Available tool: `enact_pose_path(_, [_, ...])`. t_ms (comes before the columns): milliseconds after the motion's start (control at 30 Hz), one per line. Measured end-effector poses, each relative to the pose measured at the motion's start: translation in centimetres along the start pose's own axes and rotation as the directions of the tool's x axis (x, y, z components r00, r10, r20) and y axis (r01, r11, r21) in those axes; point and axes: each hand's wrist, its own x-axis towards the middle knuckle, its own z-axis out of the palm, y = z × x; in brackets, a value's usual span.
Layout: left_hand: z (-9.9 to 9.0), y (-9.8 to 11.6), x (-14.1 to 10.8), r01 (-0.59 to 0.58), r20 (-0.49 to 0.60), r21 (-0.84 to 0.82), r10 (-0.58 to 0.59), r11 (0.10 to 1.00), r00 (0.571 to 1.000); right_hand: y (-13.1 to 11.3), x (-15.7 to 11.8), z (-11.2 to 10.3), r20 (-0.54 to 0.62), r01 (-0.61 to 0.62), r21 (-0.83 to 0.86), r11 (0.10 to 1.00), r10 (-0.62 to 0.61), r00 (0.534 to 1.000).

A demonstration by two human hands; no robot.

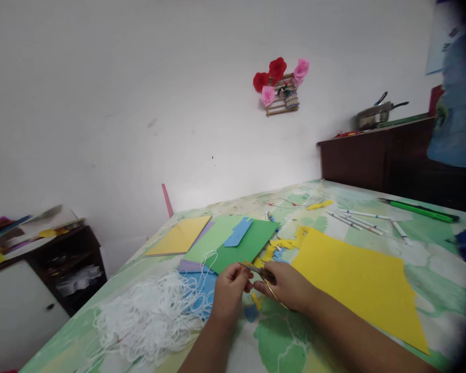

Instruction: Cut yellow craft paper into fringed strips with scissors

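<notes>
My right hand [286, 284] is closed round the gold-coloured handles of a pair of scissors [253, 268], whose blades point left. The blade tips reach the fingers of my left hand [233, 287], which are pinched together; whatever small piece they hold is hidden. Beneath and behind my hands lie a dark green sheet [243, 248] and small yellow and blue paper scraps [280, 247]. A big yellow sheet [353, 280] with a ragged edge is to the right of them. Beside my left forearm sits a tangled heap of white string [151, 316].
Coloured sheets [182, 237] lie at the table's far left. Several markers [355, 221] and a green cutter-like tool [421, 210] are at the back right. A pan [374, 115] stands on a dark cabinet [373, 155]. A person in blue clothing [460, 103] is at the right edge.
</notes>
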Motion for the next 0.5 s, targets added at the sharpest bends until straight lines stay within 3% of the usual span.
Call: enact_pose_path(500, [-0.18,0.8,-0.22,0.029,0.024,0.02,-0.029,0.999,0.999,-0.11,-0.08,-0.36,0.009,-0.025,-0.084,0.996,0.026,1.0])
